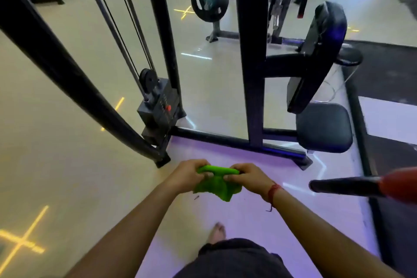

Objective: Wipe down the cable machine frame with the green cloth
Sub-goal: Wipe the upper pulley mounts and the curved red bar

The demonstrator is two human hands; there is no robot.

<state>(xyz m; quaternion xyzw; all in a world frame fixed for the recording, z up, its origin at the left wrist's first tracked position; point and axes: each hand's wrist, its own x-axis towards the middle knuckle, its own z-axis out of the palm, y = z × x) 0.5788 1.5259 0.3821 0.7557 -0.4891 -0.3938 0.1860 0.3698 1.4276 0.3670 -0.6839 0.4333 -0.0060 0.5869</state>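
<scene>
Both hands, the left hand (188,175) and right hand (247,177), grip the bunched green cloth (216,184) with curled fingers (208,175), held above the floor (67,165) just short of the cable machine frame (253,74).

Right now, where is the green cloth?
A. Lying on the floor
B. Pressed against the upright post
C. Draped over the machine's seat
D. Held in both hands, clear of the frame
D: the left hand and right hand both grip the green cloth, short of the cable machine frame.
</scene>
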